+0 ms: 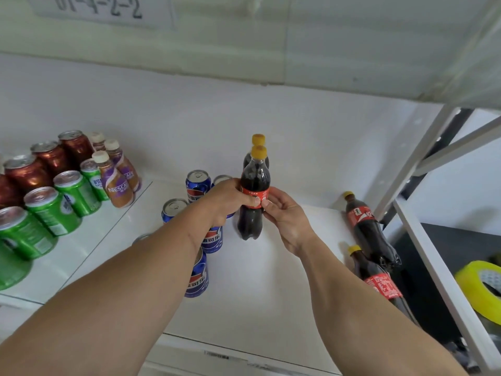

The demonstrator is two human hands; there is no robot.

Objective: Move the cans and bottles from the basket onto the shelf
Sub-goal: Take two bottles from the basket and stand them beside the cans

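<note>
A dark cola bottle (252, 213) with a yellow cap and red label stands upright on the white shelf (271, 280). My left hand (227, 198) grips it round the label from the left. My right hand (284, 213) pinches the label from the right. A second yellow-capped cola bottle (258, 139) stands right behind it, mostly hidden. Two more cola bottles (371, 229) (379, 283) stand at the shelf's right edge. Several blue Pepsi cans (198, 185) stand to the left under my left forearm. The basket is out of view.
On the left section stand green cans (51, 210), red cans (51, 156) and Nescafe bottles (116, 183). A clear divider (108, 234) separates them from the Pepsi cans. White frame bars (433, 267) run on the right, with a yellow tape roll (479, 289) beyond. Another shelf hangs overhead.
</note>
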